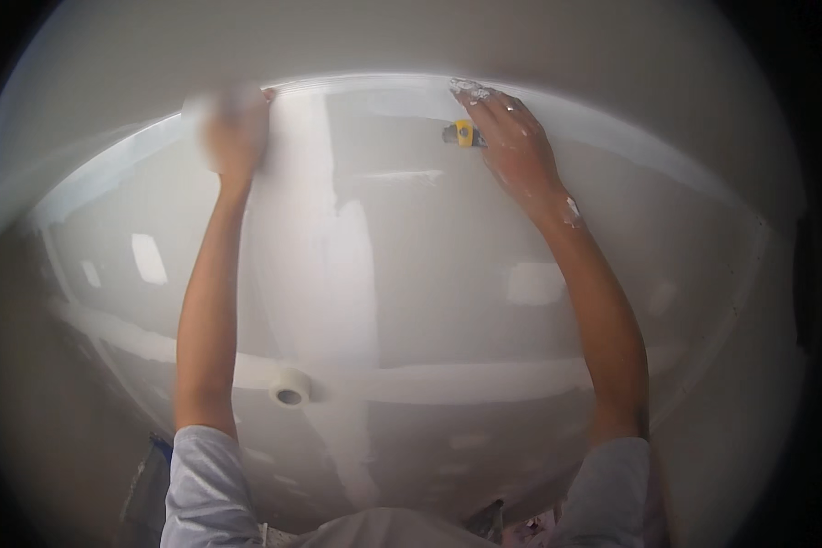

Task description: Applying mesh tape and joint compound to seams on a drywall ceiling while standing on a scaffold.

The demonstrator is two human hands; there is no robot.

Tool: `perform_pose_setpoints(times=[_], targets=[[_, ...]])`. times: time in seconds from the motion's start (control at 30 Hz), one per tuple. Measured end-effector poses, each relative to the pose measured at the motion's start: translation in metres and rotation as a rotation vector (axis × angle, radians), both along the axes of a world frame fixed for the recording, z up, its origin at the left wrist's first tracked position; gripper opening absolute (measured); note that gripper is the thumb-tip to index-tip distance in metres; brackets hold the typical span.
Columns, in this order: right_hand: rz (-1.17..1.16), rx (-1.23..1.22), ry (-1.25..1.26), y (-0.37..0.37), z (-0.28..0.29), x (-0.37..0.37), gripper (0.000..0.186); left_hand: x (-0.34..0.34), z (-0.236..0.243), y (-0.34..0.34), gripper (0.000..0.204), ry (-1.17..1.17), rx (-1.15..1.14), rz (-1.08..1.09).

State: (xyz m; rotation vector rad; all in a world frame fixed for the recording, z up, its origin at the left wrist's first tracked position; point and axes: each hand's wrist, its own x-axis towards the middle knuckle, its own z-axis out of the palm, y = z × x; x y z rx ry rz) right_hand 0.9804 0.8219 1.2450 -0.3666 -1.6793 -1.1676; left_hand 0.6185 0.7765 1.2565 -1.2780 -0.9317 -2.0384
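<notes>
My left hand point(233, 137) is at the edge point(356, 80) where the patched grey board point(438, 228) meets the plain surface above. Motion blurs it and a pale shape beside it, so its grip is unclear. Farther right, my right hand point(511, 146) has its fingertips, smeared with white compound, against that same edge. A yellow tool point(467, 133) with a grey end, perhaps a utility knife, is held in its palm, partly hidden by the fingers. More white compound marks the right wrist.
A pale roll of tape point(289, 388) shows against the board between my forearms. White filler bands point(352, 256) and patches point(534, 283) cover parts of the board. A plain grey surface point(384, 41) adjoins it along the top, and dim, indistinct items appear at the lower edge.
</notes>
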Motion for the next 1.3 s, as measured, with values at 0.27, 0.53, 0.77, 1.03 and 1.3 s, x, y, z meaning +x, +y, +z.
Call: perform_pose_setpoints(times=[0.27,0.53,0.77,1.03,1.3], targets=[[-0.022,-0.069,-0.258,-0.033,0.013,-0.065,0.045,0.013,0.002,-0.027,0.033,-0.092,-0.099,-0.074],[-0.016,-0.052,-0.159,-0.04,0.016,-0.086,0.044,0.013,0.0,-0.043,0.033,0.069,-0.15,0.029],[0.007,-0.057,-0.165,-0.054,0.013,-0.084,0.038,0.021,0.0,-0.041,0.032,-0.028,-0.122,-0.06],[-0.008,0.002,-0.112,-0.028,0.008,-0.1,0.05,-0.005,0.004,-0.007,0.04,0.021,-0.022,-0.049],[-0.115,-0.009,0.02,-0.026,0.007,-0.026,0.063,-0.042,0.003,0.01,0.038,-0.016,0.024,-0.035]])
